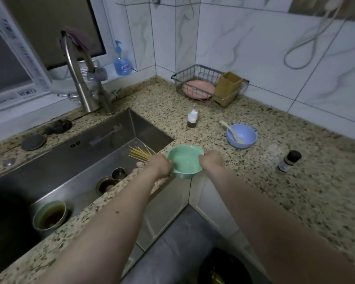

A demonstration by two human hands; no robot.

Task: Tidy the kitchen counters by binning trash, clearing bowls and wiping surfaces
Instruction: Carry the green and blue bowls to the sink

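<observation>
Green bowl (185, 163) gripped btwn both hands (161, 166)

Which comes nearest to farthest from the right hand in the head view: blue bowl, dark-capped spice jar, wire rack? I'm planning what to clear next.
From the right hand:
1. Blue bowl, just beyond, slightly right.
2. Dark-capped spice jar, farther right on the counter.
3. Wire rack, back in the corner by the wall.
</observation>
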